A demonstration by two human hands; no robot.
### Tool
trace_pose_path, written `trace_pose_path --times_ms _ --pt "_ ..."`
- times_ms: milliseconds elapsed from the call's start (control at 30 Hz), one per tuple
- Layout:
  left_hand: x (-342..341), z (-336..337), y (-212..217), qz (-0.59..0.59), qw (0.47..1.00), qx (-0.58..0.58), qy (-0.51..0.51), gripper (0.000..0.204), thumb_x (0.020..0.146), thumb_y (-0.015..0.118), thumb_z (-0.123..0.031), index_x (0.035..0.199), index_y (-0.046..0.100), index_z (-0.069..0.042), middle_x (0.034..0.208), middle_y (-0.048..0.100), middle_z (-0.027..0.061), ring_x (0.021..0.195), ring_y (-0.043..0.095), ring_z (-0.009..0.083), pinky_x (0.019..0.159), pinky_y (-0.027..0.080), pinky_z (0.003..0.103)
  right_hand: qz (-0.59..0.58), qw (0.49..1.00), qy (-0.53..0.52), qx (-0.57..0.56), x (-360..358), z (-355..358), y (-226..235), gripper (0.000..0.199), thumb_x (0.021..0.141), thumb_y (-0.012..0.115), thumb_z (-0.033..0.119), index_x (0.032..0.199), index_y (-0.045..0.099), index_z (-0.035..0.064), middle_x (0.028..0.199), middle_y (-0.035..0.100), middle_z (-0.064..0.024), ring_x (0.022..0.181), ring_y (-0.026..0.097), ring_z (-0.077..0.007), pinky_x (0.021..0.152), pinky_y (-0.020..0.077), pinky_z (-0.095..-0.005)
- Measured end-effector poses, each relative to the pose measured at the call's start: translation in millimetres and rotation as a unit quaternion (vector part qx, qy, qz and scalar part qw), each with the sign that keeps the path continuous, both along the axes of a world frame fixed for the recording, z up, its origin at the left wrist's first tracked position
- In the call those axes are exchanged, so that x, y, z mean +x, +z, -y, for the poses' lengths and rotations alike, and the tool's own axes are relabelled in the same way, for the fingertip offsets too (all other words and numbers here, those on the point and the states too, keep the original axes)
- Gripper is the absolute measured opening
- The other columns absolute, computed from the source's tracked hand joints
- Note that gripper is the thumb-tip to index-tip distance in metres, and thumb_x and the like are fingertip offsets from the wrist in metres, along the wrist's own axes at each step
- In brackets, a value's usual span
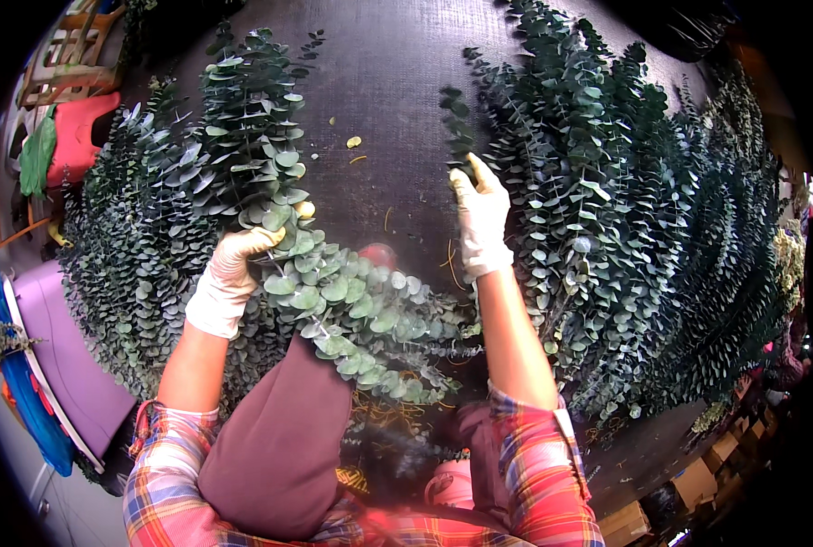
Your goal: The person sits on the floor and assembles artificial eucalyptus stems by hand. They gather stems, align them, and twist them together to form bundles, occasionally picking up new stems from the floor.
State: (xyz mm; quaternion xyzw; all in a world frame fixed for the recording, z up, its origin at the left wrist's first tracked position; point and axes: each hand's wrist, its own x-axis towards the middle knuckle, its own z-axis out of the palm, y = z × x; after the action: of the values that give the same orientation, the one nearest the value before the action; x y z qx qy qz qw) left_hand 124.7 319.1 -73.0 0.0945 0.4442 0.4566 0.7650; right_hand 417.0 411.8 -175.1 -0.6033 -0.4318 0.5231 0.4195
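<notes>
Holding grey-green round-leaved eucalyptus bunch (pixel 352 305), left hand (pixel 233 269) gloved.

gloved hands: two, left hand (pixel 233 273) and right hand (pixel 479 223)
eucalyptus heaps on the desk (pixel 379 82): two, left heap (pixel 142 237) and right heap (pixel 643 237)
held eucalyptus bunch (pixel 352 310): one

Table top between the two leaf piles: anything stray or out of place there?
A few loose yellowish leaves lie on the dark table between the piles, with thin yellow strands beside the right hand. Nothing looks spilled or damaged.
</notes>
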Motion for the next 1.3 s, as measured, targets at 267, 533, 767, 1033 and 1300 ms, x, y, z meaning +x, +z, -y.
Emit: trace_pose_path --times_ms 267,533,767,1033,1300 --pt "-4 3 -13 -0.029 0.998 0.056 -0.003 0.056 0.074 0.062 -0.008 0.126 0.056 0.011 0.124 0.064 0.0190 0.114 0.062 0.0313 0.104 0.046 0.042 -0.245 0.959 0.065 -0.122 -66 -22 98 0.031 0.092 0.070 0.021 0.120 0.069 0.0072 0.090 0.068 0.0025 0.070 0.056 -0.0045 0.057 0.0440 -0.0203" --pt "-24 13 -28 -0.027 0.995 0.093 -0.009 0.010 0.084 0.057 0.004 0.086 0.066 0.007 0.102 0.068 0.0124 0.100 0.065 0.0223 0.099 0.049 0.037 -0.433 0.885 0.125 -0.116 -124 -27 97 0.038 0.092 0.063 0.001 0.128 0.058 -0.0071 0.107 0.070 -0.0106 0.090 0.064 -0.0121 0.084 0.0517 -0.0233" --pt "-17 11 -21 -0.013 1.000 0.010 0.018 0.023 0.075 0.067 -0.005 0.095 0.069 0.007 0.104 0.070 0.0147 0.100 0.066 0.0239 0.098 0.050 0.038 -0.196 0.972 0.117 0.059 -139 -5 93 0.035 0.086 0.063 -0.001 0.121 0.065 0.0011 0.109 0.068 -0.0161 0.097 0.066 -0.0248 0.089 0.0496 -0.0301" --pt "-8 11 -15 -0.006 0.997 -0.017 0.070 0.045 0.071 0.066 -0.006 0.115 0.063 0.002 0.109 0.068 0.0109 0.099 0.067 0.0228 0.097 0.053 0.039 0.248 0.933 0.013 0.262 -33 -31 32 0.048 0.084 0.070 0.019 0.128 0.059 0.0015 0.123 0.061 -0.0204 0.113 0.059 -0.0373 0.102 0.0446 -0.0437" --pt "-3 4 -17 -0.047 0.997 -0.018 0.066 0.048 0.071 0.062 -0.003 0.118 0.061 0.003 0.108 0.068 0.0120 0.097 0.066 0.0209 0.095 0.053 0.037 0.351 0.934 0.059 -0.018 42 -24 -28 0.060 0.082 0.072 0.011 0.138 0.052 0.0030 0.124 0.065 -0.0184 0.109 0.065 -0.0269 0.096 0.0485 -0.0334"
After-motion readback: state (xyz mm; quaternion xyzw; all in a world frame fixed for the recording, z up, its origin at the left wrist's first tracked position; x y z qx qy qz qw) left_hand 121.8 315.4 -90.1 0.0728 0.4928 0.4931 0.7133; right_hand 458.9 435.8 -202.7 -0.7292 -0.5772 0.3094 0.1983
